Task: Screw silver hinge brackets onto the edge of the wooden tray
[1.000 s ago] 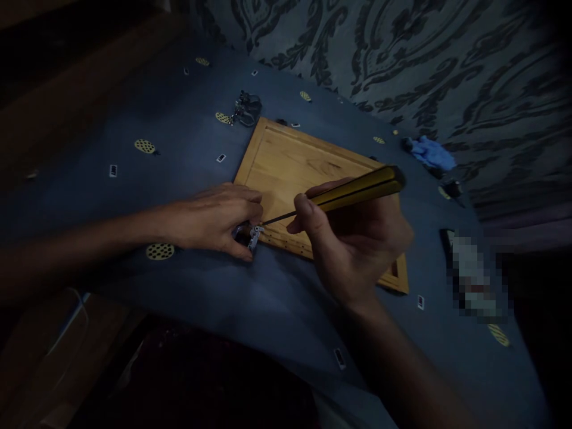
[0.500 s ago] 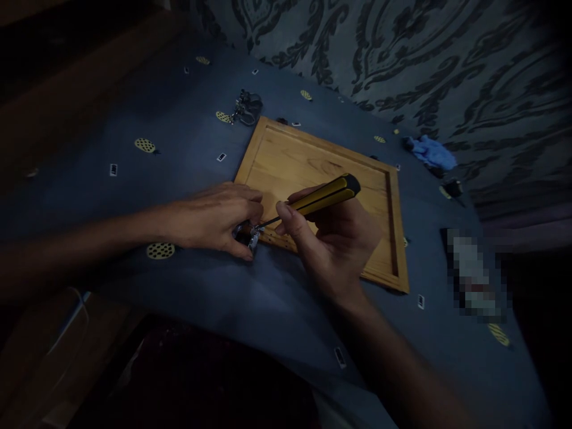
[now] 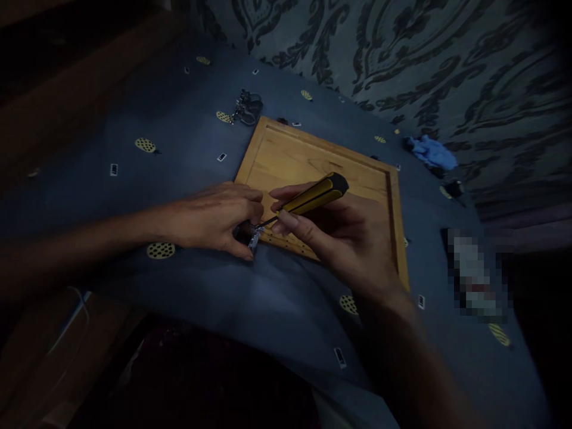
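Observation:
A yellow and black screwdriver lies in my right hand, its handle slanting up to the right. The screwdriver's tip meets a small shiny metal piece at the near left corner of a framed wooden panel. My left hand grips that metal piece between thumb and fingers, against the corner. Its exact kind is partly hidden by my fingers. A row of small dark holes shows along the panel's near edge.
The blue patterned cloth covers the surface. Beyond the panel lies a cluster of dark metal parts. A crumpled blue cloth and a small black object sit at the right, near a blurred-out item. A patterned wall rises behind.
My right hand has shifted and turned around the screwdriver, whose handle end is now a little further left. My left hand and the panel have stayed put.

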`<control>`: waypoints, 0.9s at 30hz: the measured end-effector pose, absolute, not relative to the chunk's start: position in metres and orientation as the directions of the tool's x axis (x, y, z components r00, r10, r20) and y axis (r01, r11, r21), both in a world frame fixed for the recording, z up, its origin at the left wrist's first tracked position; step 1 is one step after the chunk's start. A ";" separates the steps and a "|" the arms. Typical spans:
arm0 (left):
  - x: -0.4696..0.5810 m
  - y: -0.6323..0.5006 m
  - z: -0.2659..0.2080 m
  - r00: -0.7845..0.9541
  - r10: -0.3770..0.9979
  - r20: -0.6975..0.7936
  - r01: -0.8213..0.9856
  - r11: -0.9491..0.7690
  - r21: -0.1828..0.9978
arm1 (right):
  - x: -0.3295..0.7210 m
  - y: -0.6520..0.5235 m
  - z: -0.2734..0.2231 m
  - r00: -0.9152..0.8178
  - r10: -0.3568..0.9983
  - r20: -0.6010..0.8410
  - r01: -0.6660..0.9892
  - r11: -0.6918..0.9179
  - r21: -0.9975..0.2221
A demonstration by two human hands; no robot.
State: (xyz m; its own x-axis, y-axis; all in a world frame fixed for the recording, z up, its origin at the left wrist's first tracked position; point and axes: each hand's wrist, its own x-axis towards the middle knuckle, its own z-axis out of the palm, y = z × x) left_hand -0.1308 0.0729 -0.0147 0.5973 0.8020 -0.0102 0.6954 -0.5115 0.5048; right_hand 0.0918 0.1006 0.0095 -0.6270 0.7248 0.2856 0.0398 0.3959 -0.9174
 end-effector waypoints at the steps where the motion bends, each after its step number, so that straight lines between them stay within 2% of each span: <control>1: -0.131 0.073 -0.015 0.596 0.803 -0.013 0.698 -0.511 0.502 | 0.092 0.101 0.009 -0.624 0.723 0.295 0.034 0.402 -0.915; 7: -0.129 0.073 -0.009 0.603 0.797 -0.038 0.695 -0.502 0.515 | 0.088 0.101 -0.003 -0.511 0.751 0.419 0.122 0.545 -0.829; 14: -0.131 0.073 -0.009 0.608 0.793 -0.033 0.692 -0.509 0.512 | 0.087 0.097 -0.013 -0.427 0.710 0.560 0.212 0.680 -0.702; 19: -0.133 0.073 -0.012 0.617 0.787 0.004 0.675 -0.531 0.513 | 0.085 0.094 -0.011 -0.421 0.680 0.600 0.242 0.721 -0.649; 27: -0.130 0.072 -0.008 0.605 0.796 -0.032 0.685 -0.500 0.530 | 0.084 0.094 -0.015 -0.414 0.661 0.626 0.216 0.739 -0.638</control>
State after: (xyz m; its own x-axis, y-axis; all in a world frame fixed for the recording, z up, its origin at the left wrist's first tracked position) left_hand -0.1303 0.0725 -0.0083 0.6051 0.7955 -0.0316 0.6849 -0.4999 0.5302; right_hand 0.0839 0.0935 -0.0149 -0.4137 0.6609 0.6261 0.2158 0.7393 -0.6378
